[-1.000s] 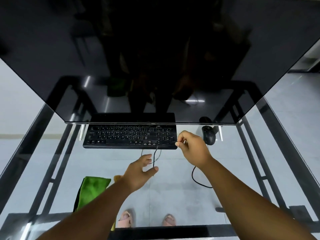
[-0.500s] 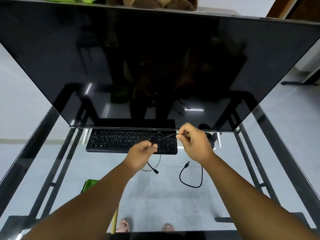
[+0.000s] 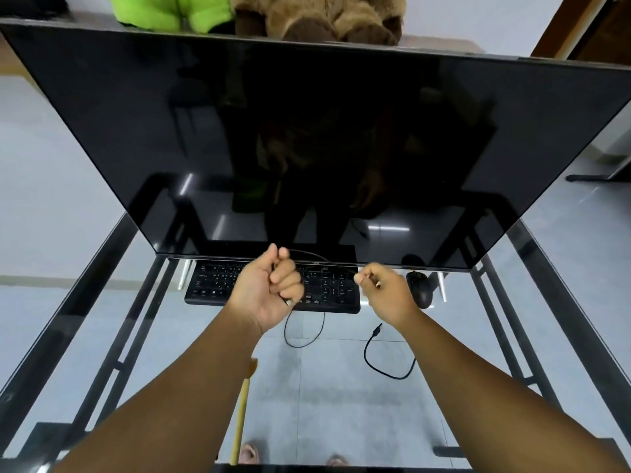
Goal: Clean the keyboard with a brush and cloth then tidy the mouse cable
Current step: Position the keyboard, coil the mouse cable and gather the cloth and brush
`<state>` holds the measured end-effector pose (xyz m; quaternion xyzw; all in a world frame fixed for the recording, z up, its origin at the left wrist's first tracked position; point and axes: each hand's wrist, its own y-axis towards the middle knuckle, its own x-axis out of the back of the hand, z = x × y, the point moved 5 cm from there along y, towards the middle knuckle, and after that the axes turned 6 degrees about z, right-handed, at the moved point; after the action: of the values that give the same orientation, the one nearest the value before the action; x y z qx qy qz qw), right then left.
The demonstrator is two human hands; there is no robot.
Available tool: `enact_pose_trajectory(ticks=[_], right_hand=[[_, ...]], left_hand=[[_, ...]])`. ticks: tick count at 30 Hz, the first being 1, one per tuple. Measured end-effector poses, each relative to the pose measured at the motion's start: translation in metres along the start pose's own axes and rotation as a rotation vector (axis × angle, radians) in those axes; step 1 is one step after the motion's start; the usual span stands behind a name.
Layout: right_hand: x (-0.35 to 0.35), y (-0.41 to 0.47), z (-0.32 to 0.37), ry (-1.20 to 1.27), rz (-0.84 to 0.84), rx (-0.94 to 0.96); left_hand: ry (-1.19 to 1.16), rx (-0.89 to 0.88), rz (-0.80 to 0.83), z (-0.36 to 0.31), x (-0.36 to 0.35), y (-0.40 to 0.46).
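Though keyboard (image 3: 218, 285) legends show, unreadable.

One keyboard (image 3: 273, 288), one mouse (image 3: 422, 290) and one large dark monitor (image 3: 307, 138) sit on one glass table (image 3: 102, 336). Two hands (image 3: 269, 288) (image 3: 386, 295) are raised over it. Black cable (image 3: 386, 363) shows as two loops, possibly one cord. Two plush toys (image 3: 177, 11) (image 3: 324, 18) stand behind.

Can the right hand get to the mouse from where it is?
Probably yes: the mouse sits on the glass just right of the right hand, nothing between them, but that hand is pinching the cable and would need to release it.
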<state>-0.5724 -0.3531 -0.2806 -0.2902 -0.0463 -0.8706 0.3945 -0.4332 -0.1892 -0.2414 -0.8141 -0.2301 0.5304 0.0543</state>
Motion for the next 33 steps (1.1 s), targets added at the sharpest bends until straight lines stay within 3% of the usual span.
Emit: enact_pose_trajectory(ticks=[7, 10, 15, 18, 21, 25, 29, 33], right_hand=[[-0.015, -0.012, -0.006, -0.156, 0.409, -0.099], [-0.014, -0.018, 0.007, -0.139, 0.555, -0.095], [0.001, -0.028, 0.053, -0.143, 0.736, -0.027], [0.016, -0.023, 0.074, -0.097, 0.695, 0.058], [0.027, -0.016, 0.089, 0.024, 0.621, 0.113], [0.039, 0.003, 0.104, 0.089, 0.450, 0.136], [0.045, 0.032, 0.086, 0.067, 0.124, 0.100], [0.034, 0.040, 0.048, -0.060, 0.170, -0.015]], left_hand=[[-0.144, -0.419, -0.529, -0.049, 0.036, -0.003], [-0.075, -0.520, -0.632, -0.056, 0.046, -0.005], [0.512, -0.427, -0.724, -0.052, 0.069, -0.001], [0.794, -0.196, -0.600, -0.034, 0.067, 0.003], [0.958, 0.108, -0.349, -0.006, 0.056, 0.008], [0.996, 0.261, 0.003, 0.021, 0.031, -0.011], [0.781, 0.329, 0.173, 0.031, 0.012, -0.016], [0.347, 0.259, 0.288, 0.015, -0.011, -0.013]])
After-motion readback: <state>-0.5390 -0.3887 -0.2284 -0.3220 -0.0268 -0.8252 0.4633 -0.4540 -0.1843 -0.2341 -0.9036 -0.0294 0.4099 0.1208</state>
